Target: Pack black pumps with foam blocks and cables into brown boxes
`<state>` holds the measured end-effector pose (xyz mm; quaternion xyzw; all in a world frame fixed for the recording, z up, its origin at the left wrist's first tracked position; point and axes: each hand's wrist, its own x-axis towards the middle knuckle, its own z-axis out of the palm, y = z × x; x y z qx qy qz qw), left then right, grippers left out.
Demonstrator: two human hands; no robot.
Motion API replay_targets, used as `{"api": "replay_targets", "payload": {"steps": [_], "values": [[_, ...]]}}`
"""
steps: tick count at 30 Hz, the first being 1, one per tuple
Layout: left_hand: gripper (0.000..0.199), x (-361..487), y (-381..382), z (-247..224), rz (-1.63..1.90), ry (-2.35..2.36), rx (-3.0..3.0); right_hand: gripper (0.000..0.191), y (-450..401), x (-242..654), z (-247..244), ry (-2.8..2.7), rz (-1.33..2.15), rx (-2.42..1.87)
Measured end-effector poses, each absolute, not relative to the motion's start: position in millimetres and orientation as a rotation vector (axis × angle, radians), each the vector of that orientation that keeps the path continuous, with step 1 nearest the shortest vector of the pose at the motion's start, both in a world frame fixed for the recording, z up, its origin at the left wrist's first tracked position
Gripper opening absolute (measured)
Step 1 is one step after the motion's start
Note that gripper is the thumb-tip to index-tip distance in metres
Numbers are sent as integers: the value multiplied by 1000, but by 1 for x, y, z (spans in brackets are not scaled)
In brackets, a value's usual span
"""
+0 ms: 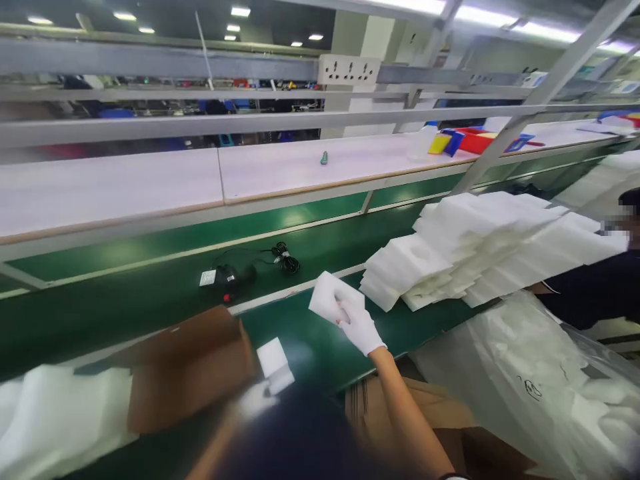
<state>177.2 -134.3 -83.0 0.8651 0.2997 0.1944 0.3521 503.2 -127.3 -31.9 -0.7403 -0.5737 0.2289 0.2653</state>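
Note:
My right hand (357, 327), in a white glove with bare fingertips, grips a white foam block (330, 297) above the green work surface. The fingers reach into the block's recessed middle. My left hand (256, 401), gloved too, is smeared by motion at the lower middle. Against its fingers is a smaller white foam piece (275, 363); whether the hand grips it cannot be made out. Just left of that hand stands a brown cardboard box (193, 373), blurred.
Stacked white foam (480, 247) covers the bench at right; more foam (65, 420) lies at far left. A black device (230, 280) and coiled cable (286, 259) lie behind. A clear plastic bag (505, 367) hangs at right, near another person (595, 287). A shelf (270, 173) runs above.

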Motion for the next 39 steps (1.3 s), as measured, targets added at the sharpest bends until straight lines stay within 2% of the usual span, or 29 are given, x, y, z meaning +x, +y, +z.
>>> {"api": "replay_targets", "payload": {"steps": [3, 6, 9, 12, 15, 17, 24, 26, 28, 30, 32, 36, 39], "values": [[21, 156, -149, -90, 366, 1077, 2162, 43, -136, 493, -94, -1798, 491, -2297], [38, 130, -155, -75, 379, 1319, 2249, 50, -158, 476, -146, -1914, 530, -2458], [52, 93, -153, -66, 369, 1540, 2356, 54, -169, 459, -175, -1895, 456, -2538], [52, 55, -150, -77, 84, 1821, 2268, 61, -165, 435, -183, -1780, 697, -2481], [28, 36, -141, -97, -208, 1878, 2116, 70, -159, 400, -178, -1786, 1088, -2294], [20, 33, -129, -109, -258, 1900, 2067, 71, -155, 376, -173, -1858, 1141, -2221], [28, 30, -63, -108, -137, 2126, 1985, 61, -135, 336, -170, -1953, 1227, -2264], [41, 30, -62, -103, -7, 2217, 1979, 61, -132, 335, -171, -1961, 1265, -2281], [45, 37, -74, -101, 226, 2291, 1960, 60, -130, 334, -174, -1956, 1312, -2298], [40, 51, -96, -106, 439, 2249, 1924, 60, -131, 333, -176, -1912, 1368, -2307], [42, 69, -120, -118, 449, 2048, 1918, 60, -132, 330, -179, -1858, 1418, -2293], [62, 100, -148, -149, 21, 1458, 1919, 59, -133, 319, -186, -1952, 1472, -2143], [54, 108, -150, -159, -189, 1335, 1863, 56, -132, 305, -191, -2008, 1497, -2053]]}}
